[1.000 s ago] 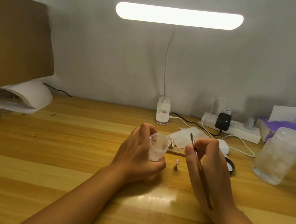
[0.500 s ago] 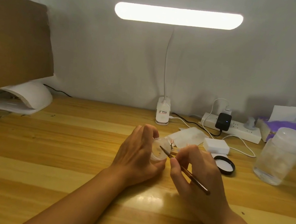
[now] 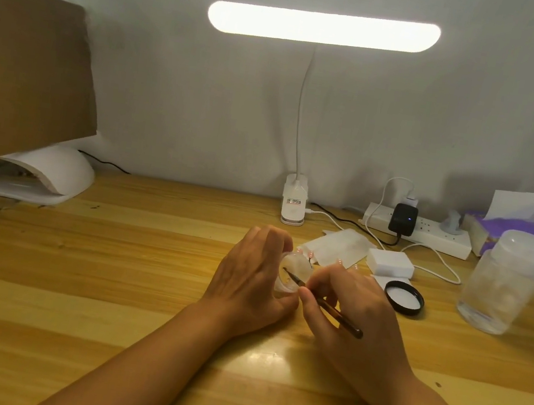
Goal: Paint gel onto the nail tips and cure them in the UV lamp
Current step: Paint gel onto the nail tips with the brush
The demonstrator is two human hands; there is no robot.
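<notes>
Two hands close together mid-bench (image 3: 108, 282). Noted left hand (image 3: 247, 279) with fingers (image 3: 268, 239) curled round small clear gel jar (image 3: 294, 276), mouth now tipped toward the right; upright a second ago. Noted right hand (image 3: 359, 316) pinching brown-handled brush (image 3: 335, 315) low on the shaft, bristle end now inside the jar mouth; raised and clear of the jar a second ago. Read as loading gel; painting not yet begun, curing still ahead. Pink nail tips (image 3: 306, 252) in a row just behind jar and hands, untouched. White UV lamp (image 3: 55, 170) far left at bench back, well apart. Black lid (image 3: 404, 297) flat just beside right hand.
</notes>
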